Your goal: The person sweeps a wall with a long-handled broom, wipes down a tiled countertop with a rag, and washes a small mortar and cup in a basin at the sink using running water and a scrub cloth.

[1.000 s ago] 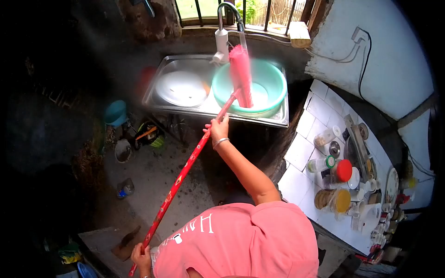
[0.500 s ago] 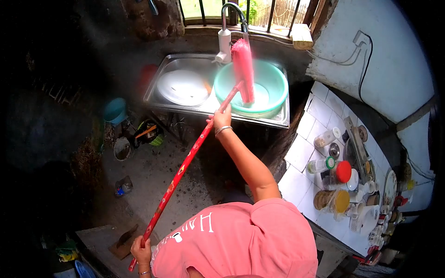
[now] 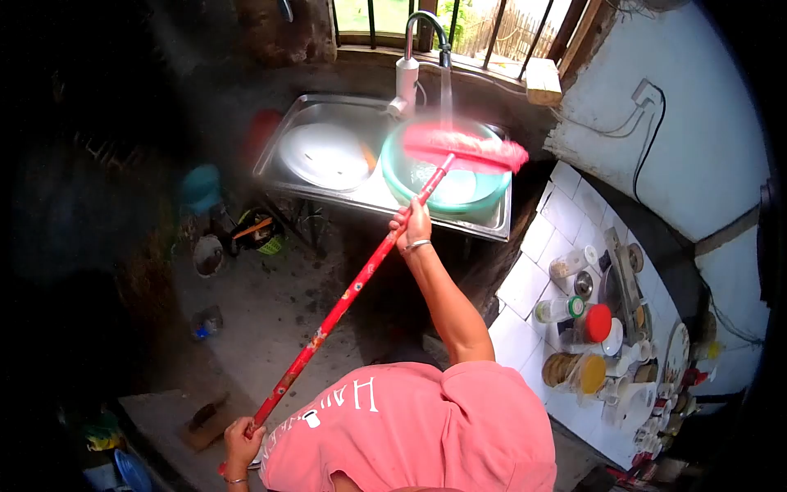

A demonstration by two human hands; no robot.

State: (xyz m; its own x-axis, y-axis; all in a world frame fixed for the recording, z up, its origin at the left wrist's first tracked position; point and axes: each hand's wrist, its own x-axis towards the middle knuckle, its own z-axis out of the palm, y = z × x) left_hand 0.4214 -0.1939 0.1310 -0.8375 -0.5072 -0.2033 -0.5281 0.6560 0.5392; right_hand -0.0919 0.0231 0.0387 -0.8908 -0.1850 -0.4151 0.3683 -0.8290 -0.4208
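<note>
A broom with a long red patterned handle (image 3: 340, 307) runs slantwise from the lower left up to the sink. Its wide pink head (image 3: 484, 153) lies crosswise over the mint-green basin (image 3: 393, 176), under the faucet (image 3: 407, 78), from which water runs. My right hand (image 3: 416, 223) is closed around the handle near the head, just in front of the sink. Down at the lower left, my left hand (image 3: 243, 443) grips the handle near its other end. Part of the basin's inside is hidden by the broom head.
The steel sink (image 3: 287, 123) also holds a white round lid or plate (image 3: 326, 156). On the right, a white-tiled counter (image 3: 525, 283) carries jars, including a red-lidded jar (image 3: 597, 322). A teal bucket (image 3: 201, 189) stands left of the sink. Window bars (image 3: 494, 34) are behind the faucet.
The broom head has turned from upright to crosswise over the basin and swung right. My right hand has shifted slightly right and down with the handle; the left hand has moved little.
</note>
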